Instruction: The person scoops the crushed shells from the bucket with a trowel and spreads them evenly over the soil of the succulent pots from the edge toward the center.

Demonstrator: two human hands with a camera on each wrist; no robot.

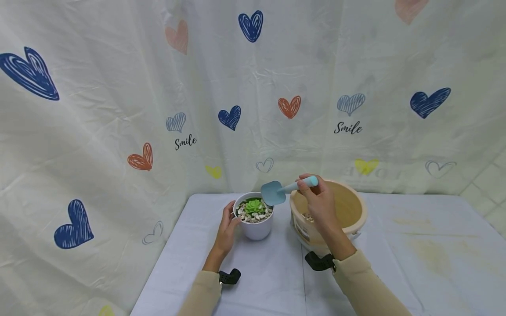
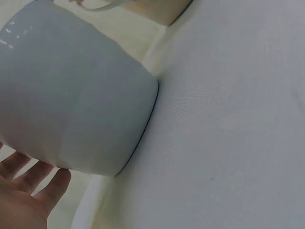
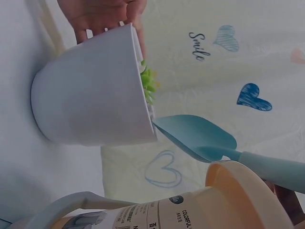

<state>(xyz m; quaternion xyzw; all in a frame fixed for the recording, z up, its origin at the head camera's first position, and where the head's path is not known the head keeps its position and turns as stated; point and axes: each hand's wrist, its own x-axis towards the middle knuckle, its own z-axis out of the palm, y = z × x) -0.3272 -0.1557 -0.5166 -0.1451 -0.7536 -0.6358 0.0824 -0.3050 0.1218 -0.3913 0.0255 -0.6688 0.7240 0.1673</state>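
A white pot (image 1: 256, 229) with a green succulent (image 1: 254, 206) and pale pebbles stands on the table. My left hand (image 1: 226, 231) rests against its left side, fingers (image 2: 54, 191) fairly straight with their tips touching the wall. The right hand (image 1: 321, 204) grips a blue trowel (image 1: 273, 193) by its light handle. In the head view the blade is above the pot's right rim; in the right wrist view the blade tip (image 3: 162, 123) appears right at that rim. Below the right hand stands a larger beige bucket (image 1: 353, 206) with some pebbles (image 1: 307, 217) inside, partly covered by the hand.
A white cloth (image 1: 269, 281) covers the table, with yellowish stains (image 1: 431, 250) on its right part. Behind it hangs a pale curtain (image 1: 253, 79) printed with hearts. The bucket's curved handle (image 3: 71, 202) shows in the right wrist view. Black bands (image 1: 230, 276) circle both wrists.
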